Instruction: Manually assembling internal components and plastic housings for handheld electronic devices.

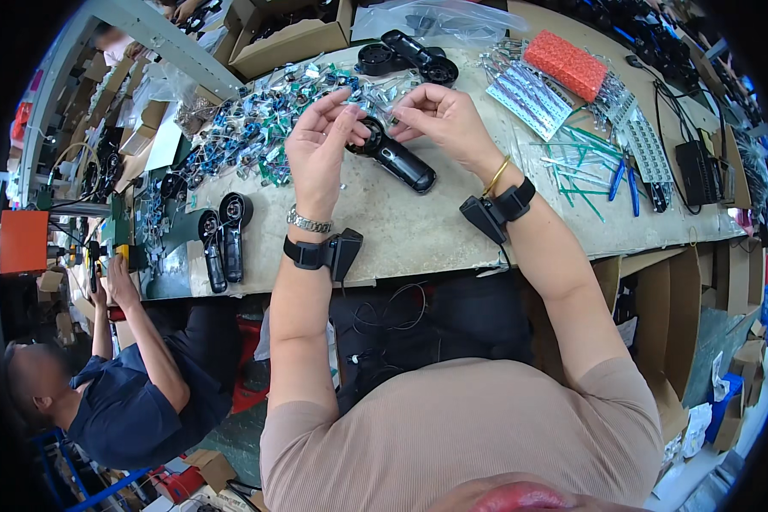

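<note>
My left hand [320, 147] and my right hand [445, 121] are raised over the workbench [401, 230], fingertips close together, pinching a small clear wired part [382, 109] between them. Just below the fingers lies a black handle-shaped plastic housing [394, 156] on the bench. Behind the hands spreads a heap of small wired parts in clear bags [256, 119]. Each wrist carries a black strapped device; the left also wears a metal watch, the right a gold bangle.
Two more black housings [222, 239] lie at the left, others [410, 55] at the back. A red block [565, 64], component strips [533, 98], green ties and blue pens [623, 183] sit at the right. Cardboard boxes [290, 38] stand behind. Another person [119, 375] works at lower left.
</note>
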{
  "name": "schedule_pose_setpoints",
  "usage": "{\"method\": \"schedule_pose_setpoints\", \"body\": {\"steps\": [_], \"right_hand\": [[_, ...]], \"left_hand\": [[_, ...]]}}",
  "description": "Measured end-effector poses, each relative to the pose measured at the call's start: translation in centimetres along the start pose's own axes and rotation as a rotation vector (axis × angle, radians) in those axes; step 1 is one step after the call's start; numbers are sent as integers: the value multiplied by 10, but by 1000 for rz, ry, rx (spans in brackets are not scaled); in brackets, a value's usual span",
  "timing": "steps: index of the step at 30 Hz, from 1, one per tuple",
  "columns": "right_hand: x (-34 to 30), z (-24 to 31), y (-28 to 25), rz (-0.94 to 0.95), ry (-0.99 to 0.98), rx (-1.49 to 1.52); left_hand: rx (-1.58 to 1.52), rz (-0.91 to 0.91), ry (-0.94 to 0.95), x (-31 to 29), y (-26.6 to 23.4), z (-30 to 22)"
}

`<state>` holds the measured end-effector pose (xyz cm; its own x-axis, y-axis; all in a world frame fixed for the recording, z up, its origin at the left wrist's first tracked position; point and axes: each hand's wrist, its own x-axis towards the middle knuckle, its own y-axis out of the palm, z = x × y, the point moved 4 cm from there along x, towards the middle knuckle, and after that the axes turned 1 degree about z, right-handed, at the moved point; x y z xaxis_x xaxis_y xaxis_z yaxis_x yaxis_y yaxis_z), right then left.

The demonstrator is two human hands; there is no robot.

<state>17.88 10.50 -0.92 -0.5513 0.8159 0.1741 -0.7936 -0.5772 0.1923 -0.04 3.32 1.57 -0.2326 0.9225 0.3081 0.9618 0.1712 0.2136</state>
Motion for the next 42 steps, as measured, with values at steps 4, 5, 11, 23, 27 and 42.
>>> {"method": "schedule_pose_setpoints", "body": {"steps": [4,5,11,23,27,42], "right_hand": [[-2,-1,3,33,-1,-59],[-2,-1,3,35,0,-58],[-1,2,-1,-93,-8,-82],[7,-16,-34,-286,-30,-556],[5,-2,-33,-322,-71,-832],[67,1,-84,-393,-151,-1268]], "left_hand": [[62,10,11,-2,0,-1],[90,19,14,-3,0,-1],[232,21,3,-3,-9,3],[376,-54,38,4,-14,7],[394,-69,46,4,-16,5],[434,-123,153,8,-24,17]]}}
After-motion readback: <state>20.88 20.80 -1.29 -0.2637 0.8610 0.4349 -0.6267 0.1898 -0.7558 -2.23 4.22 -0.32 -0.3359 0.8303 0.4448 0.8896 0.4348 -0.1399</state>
